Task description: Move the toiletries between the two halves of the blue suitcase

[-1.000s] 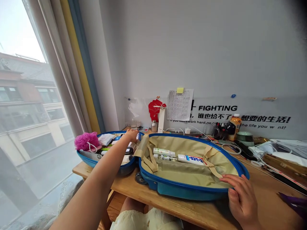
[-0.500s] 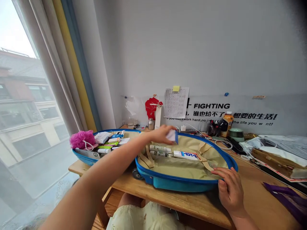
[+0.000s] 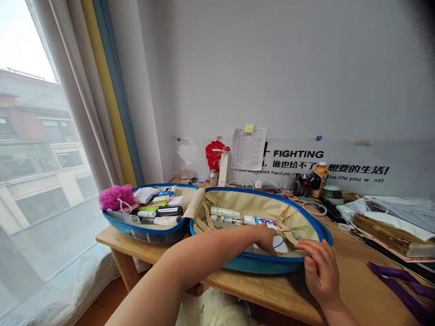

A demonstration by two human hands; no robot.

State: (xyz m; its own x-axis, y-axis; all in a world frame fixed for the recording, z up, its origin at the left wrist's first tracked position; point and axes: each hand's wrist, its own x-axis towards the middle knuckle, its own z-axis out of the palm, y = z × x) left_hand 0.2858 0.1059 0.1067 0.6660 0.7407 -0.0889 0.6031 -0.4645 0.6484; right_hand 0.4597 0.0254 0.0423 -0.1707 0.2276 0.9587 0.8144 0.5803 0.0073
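Observation:
An open blue hard-shell suitcase lies on the wooden table, its right shell [image 3: 258,263] lined in beige fabric. My left hand [image 3: 265,238] reaches into that shell, with its fingers on a small white box with blue markings [image 3: 279,245]. Just behind the hand lie a white toothpaste tube [image 3: 261,220] and two slim bottles [image 3: 224,215]. My right hand [image 3: 319,268] grips the shell's blue rim at the front right. The left shell [image 3: 142,233] holds packed toiletries, a pink bath sponge [image 3: 117,198] and dark pens or tubes.
The wooden table [image 3: 360,280] carries cables, papers, a purple strap [image 3: 397,285] and an orange-capped bottle [image 3: 319,180] at the back right. A wall with a printed slogan stands behind it, and a curtained window [image 3: 44,149] lies to the left.
My left hand has moved down and right, bringing the small white box from above the shell to its lining near the front. My right hand stays on the rim.

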